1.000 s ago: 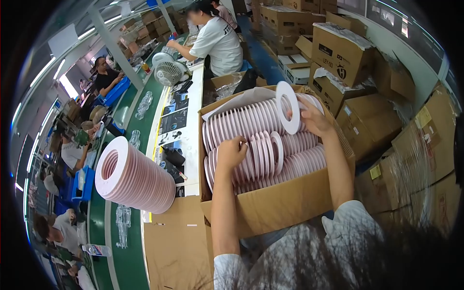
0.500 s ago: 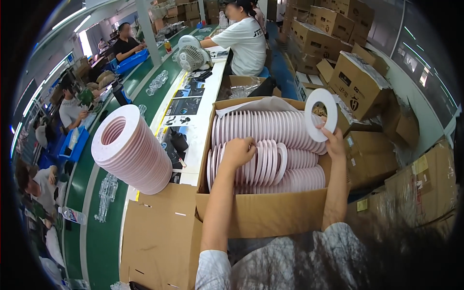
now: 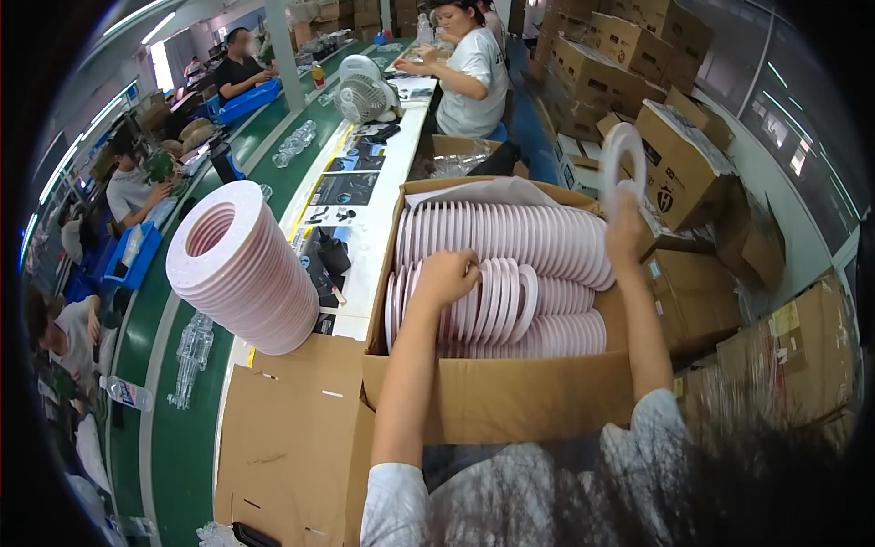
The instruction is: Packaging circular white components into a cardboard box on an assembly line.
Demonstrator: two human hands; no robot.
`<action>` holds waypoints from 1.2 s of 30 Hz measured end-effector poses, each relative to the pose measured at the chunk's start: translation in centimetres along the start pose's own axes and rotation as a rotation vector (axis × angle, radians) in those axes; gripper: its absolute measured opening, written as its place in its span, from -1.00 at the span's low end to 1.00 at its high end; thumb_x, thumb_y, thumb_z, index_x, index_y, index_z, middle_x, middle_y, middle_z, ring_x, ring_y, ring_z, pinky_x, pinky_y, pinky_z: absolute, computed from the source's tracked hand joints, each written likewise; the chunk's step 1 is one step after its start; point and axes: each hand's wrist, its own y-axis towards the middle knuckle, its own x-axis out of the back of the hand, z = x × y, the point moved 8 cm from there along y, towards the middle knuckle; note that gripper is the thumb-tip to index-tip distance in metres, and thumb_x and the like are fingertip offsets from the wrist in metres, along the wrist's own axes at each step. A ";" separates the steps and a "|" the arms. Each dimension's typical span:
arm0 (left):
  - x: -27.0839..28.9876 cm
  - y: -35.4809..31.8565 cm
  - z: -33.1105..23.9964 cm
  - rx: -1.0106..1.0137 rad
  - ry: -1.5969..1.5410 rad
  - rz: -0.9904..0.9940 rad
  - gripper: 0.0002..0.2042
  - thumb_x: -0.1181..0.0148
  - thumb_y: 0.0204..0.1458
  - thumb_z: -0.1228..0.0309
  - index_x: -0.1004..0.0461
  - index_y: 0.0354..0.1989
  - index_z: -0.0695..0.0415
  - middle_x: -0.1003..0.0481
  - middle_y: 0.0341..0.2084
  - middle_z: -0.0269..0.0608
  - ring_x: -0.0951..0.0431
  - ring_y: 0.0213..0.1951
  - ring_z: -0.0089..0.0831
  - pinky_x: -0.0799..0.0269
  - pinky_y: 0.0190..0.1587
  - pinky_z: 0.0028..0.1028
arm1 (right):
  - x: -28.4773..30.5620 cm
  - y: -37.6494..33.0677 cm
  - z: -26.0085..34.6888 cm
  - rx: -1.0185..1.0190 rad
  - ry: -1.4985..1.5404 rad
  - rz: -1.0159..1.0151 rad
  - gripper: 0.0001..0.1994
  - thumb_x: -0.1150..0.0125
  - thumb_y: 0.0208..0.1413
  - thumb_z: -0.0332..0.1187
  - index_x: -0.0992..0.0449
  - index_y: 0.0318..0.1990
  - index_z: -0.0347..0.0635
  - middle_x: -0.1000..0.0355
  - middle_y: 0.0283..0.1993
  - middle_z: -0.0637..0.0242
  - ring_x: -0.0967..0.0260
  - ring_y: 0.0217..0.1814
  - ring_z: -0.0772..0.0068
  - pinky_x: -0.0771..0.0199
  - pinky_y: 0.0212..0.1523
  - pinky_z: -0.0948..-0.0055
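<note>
My right hand [image 3: 625,226] is raised over the right side of an open cardboard box [image 3: 510,387], closed on a flat white ring [image 3: 609,173]. The ring stands nearly upright and is smeared by motion. Inside the box, many pale pinkish-white rings [image 3: 497,228] stand on edge in rows. My left hand [image 3: 447,278], fingers curled, rests against the loose middle row of rings [image 3: 501,301]; whatever those fingers grip is hidden. To the left, a tall leaning stack of the same rings [image 3: 264,292] stands near the table edge.
A white fan [image 3: 363,96] stands on the white table beyond the box. Along the left runs a green conveyor [image 3: 182,460] with clear plastic parts [image 3: 193,351]. Cardboard cartons [image 3: 688,150] pile up on the right. A co-worker in a white shirt [image 3: 472,82] sits ahead; others work on the left.
My right hand has lifted the ring up and slightly right, turning it more edge-on. My left hand stays about where it was. The co-worker ahead has drawn their arms back.
</note>
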 end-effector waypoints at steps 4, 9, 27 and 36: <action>0.0 -0.1 0.4 0.012 -0.003 -0.007 -0.84 -0.13 -0.07 0.36 -0.58 -0.37 0.12 -0.53 -0.60 0.01 -0.56 -0.48 -0.03 -0.48 -0.33 -0.16 | -9.4 -10.9 -1.0 0.309 -0.005 1.068 -0.66 -0.01 -0.05 -0.64 -0.38 -0.05 -0.38 -0.39 -0.11 -0.12 -0.31 0.02 -0.17 -0.33 0.08 0.10; -0.3 1.2 0.2 0.053 -0.031 0.008 -0.83 -0.14 -0.07 0.30 -0.58 -0.38 0.08 -0.54 -0.57 0.02 -0.56 -0.43 -0.02 -0.47 -0.29 -0.13 | -9.8 -11.0 -2.2 0.346 -0.140 1.121 -0.86 0.05 0.01 -0.59 -0.42 -0.28 -0.31 -0.41 -0.19 -0.03 -0.36 -0.03 -0.05 -0.37 0.05 0.18; -1.5 -0.7 1.0 0.017 -0.045 0.038 -0.86 -0.14 -0.11 0.33 -0.55 -0.42 0.07 -0.56 -0.53 -0.07 -0.56 -0.39 -0.04 -0.45 -0.26 -0.13 | -6.6 3.8 6.5 -0.379 0.573 0.289 -0.71 -0.09 0.18 -0.38 -0.49 -0.03 -0.39 -0.54 -0.13 0.07 -0.52 -0.10 0.22 -0.45 -0.09 0.34; -1.7 0.5 1.0 -0.015 0.009 0.022 -0.86 -0.13 -0.11 0.34 -0.56 -0.47 0.11 -0.54 -0.53 0.03 -0.55 -0.38 0.02 -0.44 -0.26 -0.08 | -17.3 20.9 35.9 -0.800 1.902 0.470 -0.52 -0.25 0.05 -0.46 -0.30 0.12 -0.40 -0.47 -0.09 0.08 -0.54 -0.22 0.27 -0.63 -0.32 0.31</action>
